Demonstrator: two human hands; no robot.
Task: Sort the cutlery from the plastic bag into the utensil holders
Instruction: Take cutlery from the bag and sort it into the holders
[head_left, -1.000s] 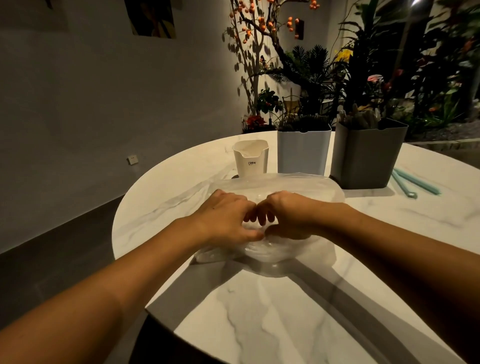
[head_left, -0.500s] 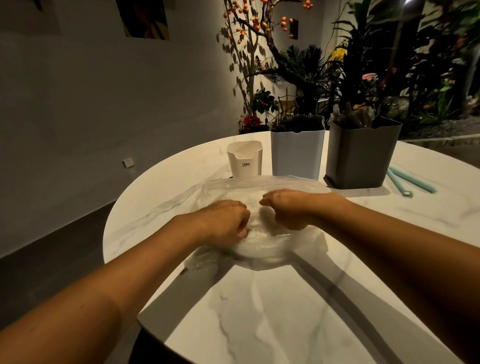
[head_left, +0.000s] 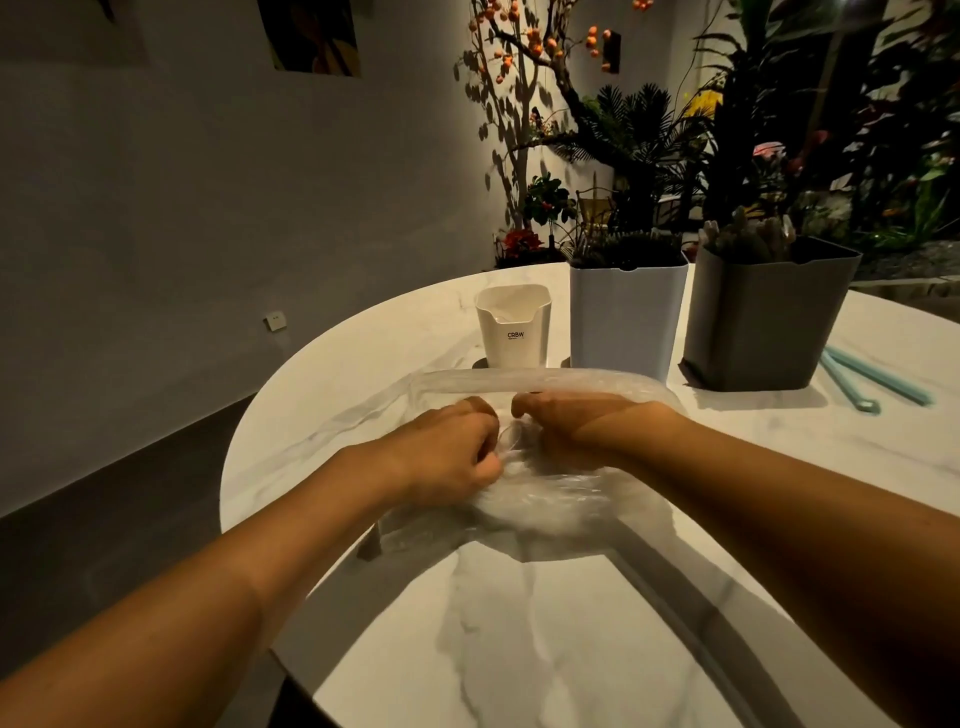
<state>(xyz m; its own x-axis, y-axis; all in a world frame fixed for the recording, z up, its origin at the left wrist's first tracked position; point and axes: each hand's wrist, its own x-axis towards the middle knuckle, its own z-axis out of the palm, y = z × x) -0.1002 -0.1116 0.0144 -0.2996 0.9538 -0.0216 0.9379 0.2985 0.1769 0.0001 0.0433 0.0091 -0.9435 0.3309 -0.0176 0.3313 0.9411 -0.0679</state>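
Note:
A clear plastic bag (head_left: 561, 499) lies on the round marble table (head_left: 519, 649) in front of me. My left hand (head_left: 447, 452) and my right hand (head_left: 576, 421) both grip the bag's film near its middle, fingers curled, knuckles close together. What is inside the bag is too faint to make out. Behind the bag stand three utensil holders: a small white one (head_left: 511, 325) marked CRBW, a taller pale one (head_left: 626, 317), and a dark grey one (head_left: 763, 317) with several handles poking out of its top.
Two light teal utensils (head_left: 862, 382) lie on the table right of the grey holder. Potted plants and a branch with orange fruit stand behind the table. The table edge curves away on the left, with dark floor below.
Both hands have shifted slightly on the bag and drawn close again, pulling at the film between them. The bag's top fold now arches higher behind my hands.

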